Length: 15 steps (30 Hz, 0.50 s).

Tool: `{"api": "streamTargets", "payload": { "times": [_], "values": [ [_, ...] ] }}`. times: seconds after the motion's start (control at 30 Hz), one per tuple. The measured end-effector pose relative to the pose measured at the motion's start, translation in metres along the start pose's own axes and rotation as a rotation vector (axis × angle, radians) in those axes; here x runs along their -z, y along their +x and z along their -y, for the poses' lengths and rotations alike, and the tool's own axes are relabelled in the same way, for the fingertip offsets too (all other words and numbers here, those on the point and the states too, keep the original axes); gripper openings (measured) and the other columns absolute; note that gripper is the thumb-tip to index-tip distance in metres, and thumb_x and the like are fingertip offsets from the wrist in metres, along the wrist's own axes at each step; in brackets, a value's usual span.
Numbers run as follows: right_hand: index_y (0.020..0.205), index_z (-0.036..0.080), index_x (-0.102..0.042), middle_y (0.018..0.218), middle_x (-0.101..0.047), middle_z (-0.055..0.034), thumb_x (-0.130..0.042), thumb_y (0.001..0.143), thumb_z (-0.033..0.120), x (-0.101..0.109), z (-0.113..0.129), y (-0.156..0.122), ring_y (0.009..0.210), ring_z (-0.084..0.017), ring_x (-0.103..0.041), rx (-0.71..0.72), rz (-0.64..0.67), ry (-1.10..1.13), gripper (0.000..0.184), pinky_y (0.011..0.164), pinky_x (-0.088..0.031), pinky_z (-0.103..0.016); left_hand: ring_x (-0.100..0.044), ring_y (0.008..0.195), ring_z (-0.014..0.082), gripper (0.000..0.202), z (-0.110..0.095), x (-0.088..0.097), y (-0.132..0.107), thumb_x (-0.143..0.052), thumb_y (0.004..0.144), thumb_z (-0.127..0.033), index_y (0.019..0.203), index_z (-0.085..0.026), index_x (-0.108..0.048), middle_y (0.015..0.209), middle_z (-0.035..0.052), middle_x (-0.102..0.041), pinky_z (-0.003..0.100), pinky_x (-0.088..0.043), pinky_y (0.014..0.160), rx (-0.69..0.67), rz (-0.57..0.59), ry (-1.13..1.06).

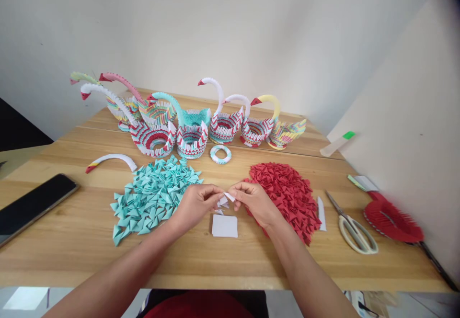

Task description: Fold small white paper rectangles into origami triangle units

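On the desk [187, 267], a phone [36, 204] lies far left, then the left heap of folded pieces [153, 200], the paper stack [224, 226], the right heap [287, 196] and scissors [348, 221]; behind the stack, a paper ring [220, 161] sits before the swan baskets [226, 133].

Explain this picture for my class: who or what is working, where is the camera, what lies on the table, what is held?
No machine works here: it is one person, bare-handed. The single picture comes from a camera worn on that person's head, looking forward and down. The left hand and right hand pinch a small folded piece of white paper between them. On the light brown wooden table, a heap of turquoise folded-paper triangles lies to the left, a heap of red folded-paper triangles to the right, and white paper rectangles nearer the person. Behind stand colourful swan-shaped paper models.
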State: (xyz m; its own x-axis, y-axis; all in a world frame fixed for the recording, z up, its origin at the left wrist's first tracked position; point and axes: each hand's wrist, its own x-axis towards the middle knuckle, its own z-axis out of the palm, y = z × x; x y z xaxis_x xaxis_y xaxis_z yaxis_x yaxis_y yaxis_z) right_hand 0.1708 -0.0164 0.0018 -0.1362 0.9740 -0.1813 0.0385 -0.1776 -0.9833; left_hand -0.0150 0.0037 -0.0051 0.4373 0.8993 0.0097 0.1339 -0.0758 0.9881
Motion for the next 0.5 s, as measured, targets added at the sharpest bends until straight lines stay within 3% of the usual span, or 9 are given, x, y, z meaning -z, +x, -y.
{"api": "streamTargets", "payload": {
  "times": [0.13,0.5],
  "values": [
    [0.075,0.015,-0.070,0.059,-0.063,0.0009,-0.071,0.073,0.043,-0.0012,0.0003,0.0001,0.052,-0.010,-0.053,0.008,-0.013,-0.040,0.028,0.060,-0.043,-0.025,-0.055,0.054,0.0119,0.020,-0.0032,-0.0006,-0.0018,-0.059,0.078,-0.031,0.072,-0.016,-0.071,0.060,0.0005,-0.064,0.020,-0.039,0.051,-0.030,-0.039,0.050],
    [0.078,0.017,-0.069,0.061,-0.064,0.0010,-0.065,0.079,0.036,-0.0046,0.0008,-0.0006,0.058,-0.013,-0.058,0.152,-0.041,-0.223,0.019,0.059,-0.045,-0.025,-0.056,0.046,0.0112,0.027,-0.0019,-0.0039,0.0009,-0.069,0.071,-0.039,0.068,-0.012,-0.066,0.053,0.0030,-0.064,0.020,-0.042,0.046,0.199,0.018,-0.384]
  ]
}}
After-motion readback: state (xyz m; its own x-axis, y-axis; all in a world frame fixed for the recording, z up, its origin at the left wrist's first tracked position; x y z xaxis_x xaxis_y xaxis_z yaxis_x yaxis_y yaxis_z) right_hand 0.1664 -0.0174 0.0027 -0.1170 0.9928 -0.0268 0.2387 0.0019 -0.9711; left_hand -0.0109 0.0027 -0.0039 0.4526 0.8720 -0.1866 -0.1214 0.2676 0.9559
